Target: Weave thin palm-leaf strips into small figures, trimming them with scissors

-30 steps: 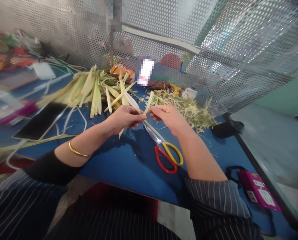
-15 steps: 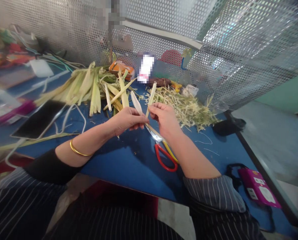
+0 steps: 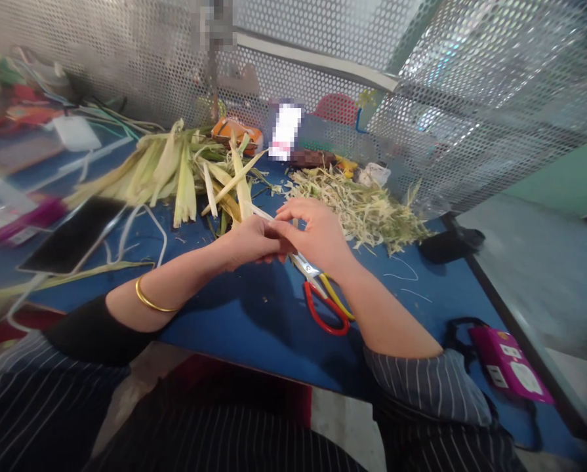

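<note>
Over the blue table (image 3: pixel 214 311), the fingertips of both hands come together. The left hand (image 3: pixel 251 244) seems to pinch a pale corn husk strip (image 3: pixel 260 212), which shows beyond the knuckles; the right hand (image 3: pixel 317 236) bends closely over, and I cannot tell if its fingers grip the strip. Just below lie scissors (image 3: pixel 308 308) with red and yellow handles. Farther, corn husks (image 3: pixel 162 167) spread at left, shredded husk (image 3: pixel 372 213) at right. The strip could split if pulled unevenly, and the right wrist could knock the scissors.
</note>
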`<control>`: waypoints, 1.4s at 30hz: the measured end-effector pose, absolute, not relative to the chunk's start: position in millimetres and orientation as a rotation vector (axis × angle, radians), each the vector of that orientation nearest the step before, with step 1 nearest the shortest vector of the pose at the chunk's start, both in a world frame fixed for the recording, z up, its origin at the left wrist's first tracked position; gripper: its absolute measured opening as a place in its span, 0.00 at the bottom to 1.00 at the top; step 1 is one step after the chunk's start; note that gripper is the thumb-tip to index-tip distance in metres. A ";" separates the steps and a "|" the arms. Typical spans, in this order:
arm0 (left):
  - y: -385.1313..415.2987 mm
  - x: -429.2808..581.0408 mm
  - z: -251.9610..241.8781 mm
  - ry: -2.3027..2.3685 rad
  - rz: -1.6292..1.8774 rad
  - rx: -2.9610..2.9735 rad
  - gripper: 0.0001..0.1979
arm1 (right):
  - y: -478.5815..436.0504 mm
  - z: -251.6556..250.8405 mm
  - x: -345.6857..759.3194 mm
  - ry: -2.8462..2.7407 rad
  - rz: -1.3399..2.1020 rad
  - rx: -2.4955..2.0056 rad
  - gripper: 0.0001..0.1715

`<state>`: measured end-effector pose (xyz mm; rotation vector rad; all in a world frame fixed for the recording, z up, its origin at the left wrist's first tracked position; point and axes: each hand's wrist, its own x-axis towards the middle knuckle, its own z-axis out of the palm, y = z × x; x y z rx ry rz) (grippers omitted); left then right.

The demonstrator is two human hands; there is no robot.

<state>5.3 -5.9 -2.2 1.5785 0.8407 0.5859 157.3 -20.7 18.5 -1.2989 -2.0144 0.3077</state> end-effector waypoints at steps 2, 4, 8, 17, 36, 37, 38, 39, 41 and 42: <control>-6.9 6.0 -2.7 0.828 0.566 1.578 0.11 | -19.5 14.3 155.8 -1.892 0.536 -1.339 0.08; -7.8 6.6 -3.3 0.821 0.561 1.565 0.13 | -18.0 10.3 155.3 -1.767 0.700 -1.331 0.08; -10.4 7.7 -5.1 0.795 0.547 1.541 0.11 | -17.4 7.6 154.9 -1.658 0.717 -1.266 0.07; -12.2 9.5 -6.0 0.775 0.509 1.463 0.09 | -18.6 7.2 150.6 -1.720 0.541 -1.295 0.08; -3.6 3.4 -6.9 0.794 0.628 1.149 0.11 | -6.8 33.7 200.6 -2.312 0.613 -1.139 0.06; -3.6 3.3 -6.9 0.792 0.620 1.162 0.11 | -5.7 32.4 199.9 -2.315 0.530 -1.143 0.06; -3.6 3.4 -6.8 0.791 0.612 1.173 0.11 | -4.4 31.3 198.8 -2.330 0.449 -1.144 0.06; -3.5 3.6 -6.6 0.792 0.606 1.181 0.11 | -3.3 30.3 197.3 -2.350 0.370 -1.143 0.06; -3.4 3.9 -5.9 0.802 0.606 1.181 0.11 | -3.0 29.9 192.8 -2.358 0.204 -1.153 0.06; -3.4 4.0 -5.4 0.806 0.617 1.170 0.11 | -4.6 30.9 190.0 -2.315 0.112 -1.168 0.06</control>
